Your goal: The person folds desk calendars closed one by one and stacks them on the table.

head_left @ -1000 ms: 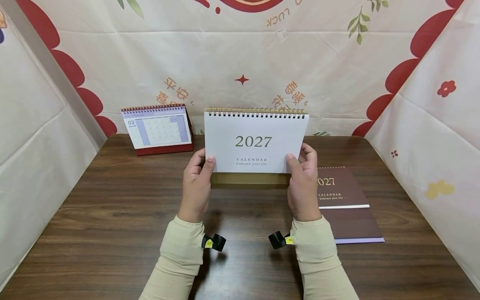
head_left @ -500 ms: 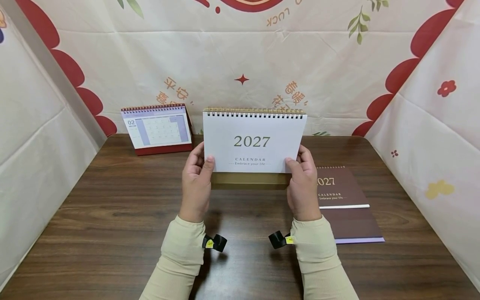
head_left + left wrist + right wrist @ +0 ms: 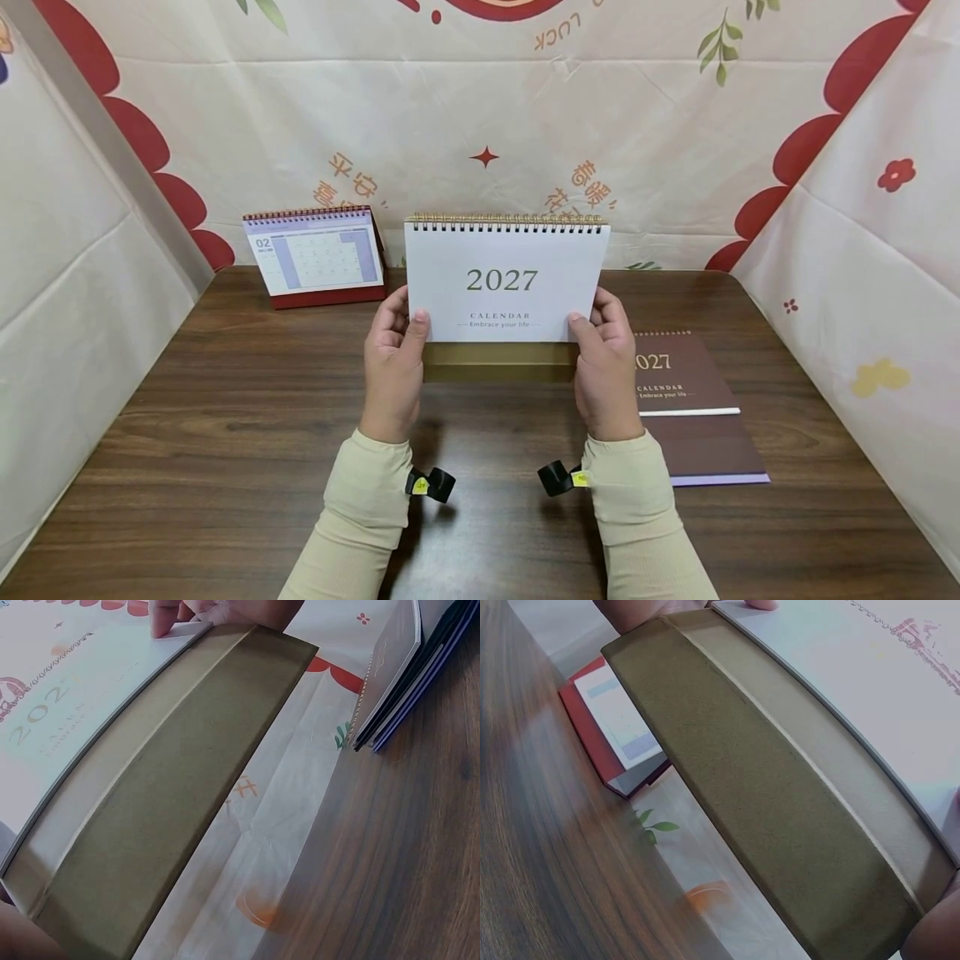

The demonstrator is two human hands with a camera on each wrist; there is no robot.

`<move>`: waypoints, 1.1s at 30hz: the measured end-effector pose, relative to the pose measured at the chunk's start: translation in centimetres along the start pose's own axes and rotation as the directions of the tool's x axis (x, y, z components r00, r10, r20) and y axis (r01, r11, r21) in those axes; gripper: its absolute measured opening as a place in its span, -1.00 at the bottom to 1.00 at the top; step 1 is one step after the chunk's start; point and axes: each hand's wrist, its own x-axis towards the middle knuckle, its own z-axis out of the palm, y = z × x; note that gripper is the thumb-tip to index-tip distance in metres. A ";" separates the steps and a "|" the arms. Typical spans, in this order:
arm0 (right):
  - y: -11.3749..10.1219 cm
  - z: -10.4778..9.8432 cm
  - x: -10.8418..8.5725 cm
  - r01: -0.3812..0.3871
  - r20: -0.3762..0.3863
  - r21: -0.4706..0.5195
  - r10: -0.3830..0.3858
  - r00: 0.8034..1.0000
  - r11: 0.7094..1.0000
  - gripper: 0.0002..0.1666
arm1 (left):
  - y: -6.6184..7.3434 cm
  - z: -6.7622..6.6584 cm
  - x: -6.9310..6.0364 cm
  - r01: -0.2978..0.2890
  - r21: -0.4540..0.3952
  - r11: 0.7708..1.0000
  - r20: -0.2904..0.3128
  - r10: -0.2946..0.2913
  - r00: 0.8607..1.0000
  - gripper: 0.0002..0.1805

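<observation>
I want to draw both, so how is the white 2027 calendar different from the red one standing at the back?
The white calendar is held up off the table; the red calendar stands on it. The white calendar shows a cover reading 2027, while the red calendar shows a grid page marked 02. The white calendar's base is brownish gold, the red calendar's is red. Both have rings along the top.

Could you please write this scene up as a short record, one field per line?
Left hand: grips the white calendar by its left side, thumb in front
Right hand: grips its right side likewise
White calendar: reads 2027; olive base; held above the table
Red-based calendar: stands at the table's far left, page 02 showing
Brown calendar: lies at the right, partly hidden by the right hand
</observation>
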 end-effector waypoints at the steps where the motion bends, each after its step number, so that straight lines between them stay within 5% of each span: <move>1: 0.0 0.0 0.0 -0.001 0.000 0.000 0.001 1.000 1.000 -0.59 | 0.0 0.0 0.0 0.001 0.002 1.000 -0.006 -0.001 1.000 -0.60; 25: 0.2 -0.2 0.1 0.005 0.000 -0.007 -0.005 1.000 1.000 -0.63 | -0.1 -0.4 0.2 -0.012 0.013 1.000 -0.052 0.013 0.999 -0.64; 29: 0.3 -0.2 0.1 -0.031 0.001 -0.038 0.031 1.000 0.999 -0.62 | 0.0 -0.4 0.3 0.018 0.042 0.999 -0.065 -0.015 0.998 -0.66; 33: 0.7 -0.3 0.3 -0.098 -0.005 -0.156 0.098 0.995 0.983 -0.61 | -0.4 -0.6 0.5 0.120 0.082 0.989 -0.094 -0.112 0.989 -0.69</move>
